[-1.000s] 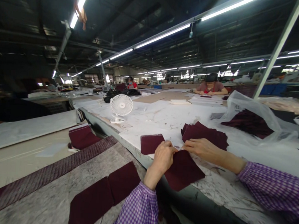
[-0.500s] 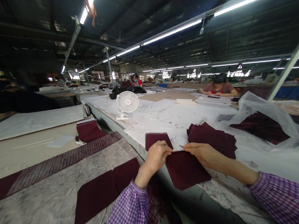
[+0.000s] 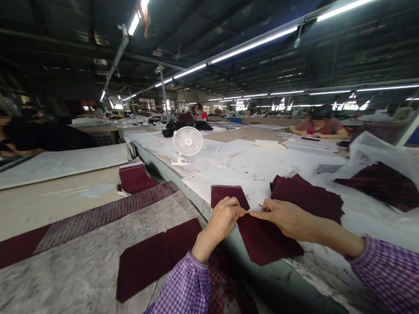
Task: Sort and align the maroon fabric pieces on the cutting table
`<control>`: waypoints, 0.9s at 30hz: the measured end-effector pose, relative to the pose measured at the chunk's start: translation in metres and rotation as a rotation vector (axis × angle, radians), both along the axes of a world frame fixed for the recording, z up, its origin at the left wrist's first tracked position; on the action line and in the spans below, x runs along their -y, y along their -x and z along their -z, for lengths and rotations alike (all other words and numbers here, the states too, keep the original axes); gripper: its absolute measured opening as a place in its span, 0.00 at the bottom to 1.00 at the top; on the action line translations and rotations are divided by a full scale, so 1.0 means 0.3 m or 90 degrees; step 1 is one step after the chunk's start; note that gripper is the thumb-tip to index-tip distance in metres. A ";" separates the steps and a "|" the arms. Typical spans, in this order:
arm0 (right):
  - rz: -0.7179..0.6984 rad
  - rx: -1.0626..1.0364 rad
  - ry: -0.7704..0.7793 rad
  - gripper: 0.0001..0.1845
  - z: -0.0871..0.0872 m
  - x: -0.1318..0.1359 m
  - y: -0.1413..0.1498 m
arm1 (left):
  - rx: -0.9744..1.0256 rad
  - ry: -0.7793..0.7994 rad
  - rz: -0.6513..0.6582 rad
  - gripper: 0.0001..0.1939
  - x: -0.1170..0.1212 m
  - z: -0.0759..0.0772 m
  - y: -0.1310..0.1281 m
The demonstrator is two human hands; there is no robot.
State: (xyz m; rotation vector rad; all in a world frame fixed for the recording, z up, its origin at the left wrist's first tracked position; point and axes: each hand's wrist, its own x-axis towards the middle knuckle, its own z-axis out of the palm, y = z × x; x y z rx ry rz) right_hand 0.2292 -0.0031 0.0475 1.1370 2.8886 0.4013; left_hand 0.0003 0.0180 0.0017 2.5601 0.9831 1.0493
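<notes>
Cloth pinched at top edge by L hand fingers; touched by R hand w/ 1 finger extended.

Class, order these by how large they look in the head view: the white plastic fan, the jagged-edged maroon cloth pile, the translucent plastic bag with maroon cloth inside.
1. Translucent plastic bag, reaching the picture's right edge
2. Maroon cloth pile, partly behind the right hand
3. White plastic fan
</notes>
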 end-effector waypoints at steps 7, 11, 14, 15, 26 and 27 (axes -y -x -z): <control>-0.051 0.066 -0.064 0.38 -0.012 -0.022 0.044 | 0.098 0.068 0.031 0.10 -0.014 0.017 0.037; -0.040 0.097 -0.067 0.37 -0.005 -0.029 0.071 | 0.144 0.104 0.049 0.06 -0.026 0.014 0.072; 0.001 0.096 -0.042 0.35 -0.024 -0.027 0.068 | 0.089 0.062 0.004 0.07 -0.014 -0.001 0.069; 0.021 0.091 -0.033 0.34 -0.032 -0.027 0.062 | 0.067 0.049 -0.007 0.07 -0.008 -0.007 0.063; 0.044 -0.186 0.030 0.18 0.056 0.007 0.142 | 0.051 0.043 -0.071 0.06 -0.004 0.001 0.006; 0.050 -0.191 0.033 0.18 0.069 0.011 0.145 | 0.075 0.067 -0.048 0.06 -0.010 0.005 0.015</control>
